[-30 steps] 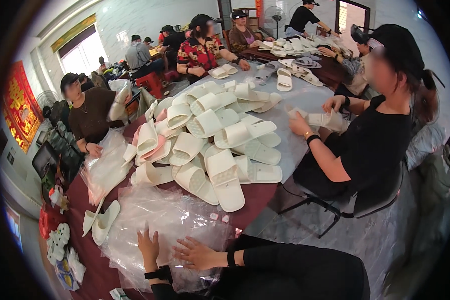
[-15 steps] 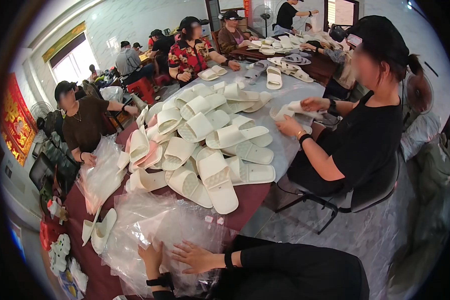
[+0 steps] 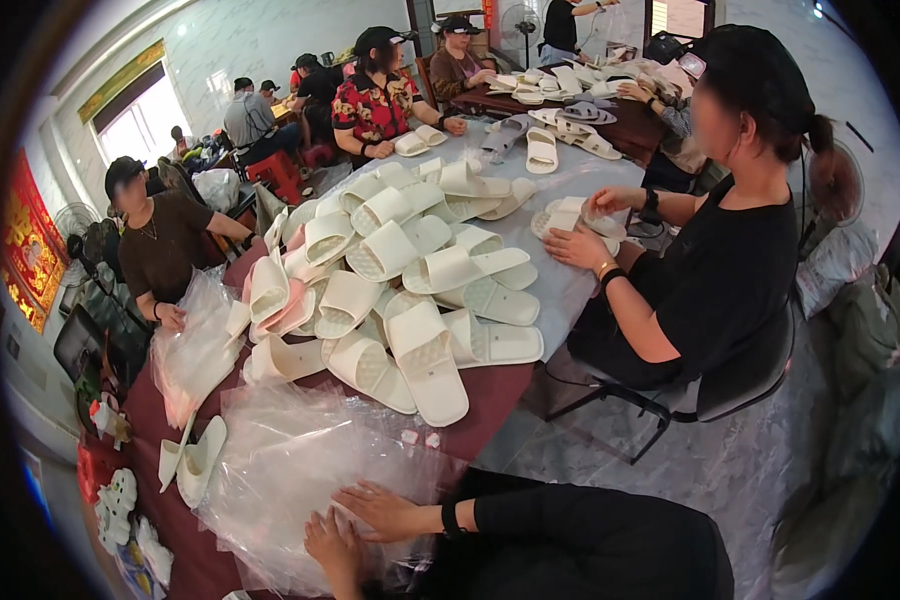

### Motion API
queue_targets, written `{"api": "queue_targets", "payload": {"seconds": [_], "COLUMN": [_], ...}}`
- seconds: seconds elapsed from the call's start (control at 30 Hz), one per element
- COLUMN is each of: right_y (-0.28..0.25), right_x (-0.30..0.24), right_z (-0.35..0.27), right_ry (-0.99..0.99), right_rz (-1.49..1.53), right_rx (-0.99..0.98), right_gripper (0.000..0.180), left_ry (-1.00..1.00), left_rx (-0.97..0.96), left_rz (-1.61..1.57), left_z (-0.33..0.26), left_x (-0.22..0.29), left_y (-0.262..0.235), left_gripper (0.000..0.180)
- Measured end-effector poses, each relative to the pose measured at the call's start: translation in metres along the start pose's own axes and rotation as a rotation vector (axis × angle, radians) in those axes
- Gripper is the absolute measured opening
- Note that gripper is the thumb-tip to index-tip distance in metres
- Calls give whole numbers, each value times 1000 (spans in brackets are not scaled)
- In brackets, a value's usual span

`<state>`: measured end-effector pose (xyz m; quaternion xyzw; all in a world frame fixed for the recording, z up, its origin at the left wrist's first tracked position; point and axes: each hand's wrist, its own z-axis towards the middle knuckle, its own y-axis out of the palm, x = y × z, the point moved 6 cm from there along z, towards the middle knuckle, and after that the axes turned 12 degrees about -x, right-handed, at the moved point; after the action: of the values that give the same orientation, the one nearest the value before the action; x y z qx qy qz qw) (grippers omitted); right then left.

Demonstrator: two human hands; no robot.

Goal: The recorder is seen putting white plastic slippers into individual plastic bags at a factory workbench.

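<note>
A stack of clear plastic bags (image 3: 270,465) lies flat near me on the dark red tablecloth. My right hand (image 3: 385,510) rests on the bags with its fingers stretched out. Just left of it and nearer to me, my left hand (image 3: 332,550) also lies on the plastic, fingers extended, thumb side toward the right hand. Neither hand holds anything that I can see. Beyond the bags rises a large heap of white slippers (image 3: 430,370), with a few pink slippers (image 3: 288,305) on its left side. A white slipper pair (image 3: 202,462) stands at the bags' left edge.
At the right, a seated person (image 3: 730,260) handles white slippers (image 3: 562,215). Another person (image 3: 165,240) at the left is beside more plastic bags (image 3: 195,340). Across the table sits a person in a red patterned shirt (image 3: 375,105). A black chair (image 3: 730,385) stands at the right.
My left hand has drawn back toward me and turned beside the right one. My right hand has shifted slightly left. The person at the right has brought a hand over the slippers.
</note>
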<state>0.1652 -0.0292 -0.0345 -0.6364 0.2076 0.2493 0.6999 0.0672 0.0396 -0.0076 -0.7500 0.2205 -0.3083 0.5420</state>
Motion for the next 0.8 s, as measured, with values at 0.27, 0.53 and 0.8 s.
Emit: {"api": "queue_targets", "payload": {"seconds": [0.27, 0.53, 0.8], "right_y": [-11, -73, -48], "right_x": [21, 14, 48], "right_z": [10, 36, 45], "right_ry": [-62, 44, 174], "right_rz": [252, -169, -266], "right_rx": [-61, -70, -123], "right_gripper": [83, 78, 76], "left_ry": [6, 8, 17], "left_rx": [41, 161, 177], "left_rz": [16, 21, 2], "left_z": [-7, -11, -12], "left_x": [0, 2, 6], "left_y": [24, 23, 21], "left_gripper": [54, 50, 51]}}
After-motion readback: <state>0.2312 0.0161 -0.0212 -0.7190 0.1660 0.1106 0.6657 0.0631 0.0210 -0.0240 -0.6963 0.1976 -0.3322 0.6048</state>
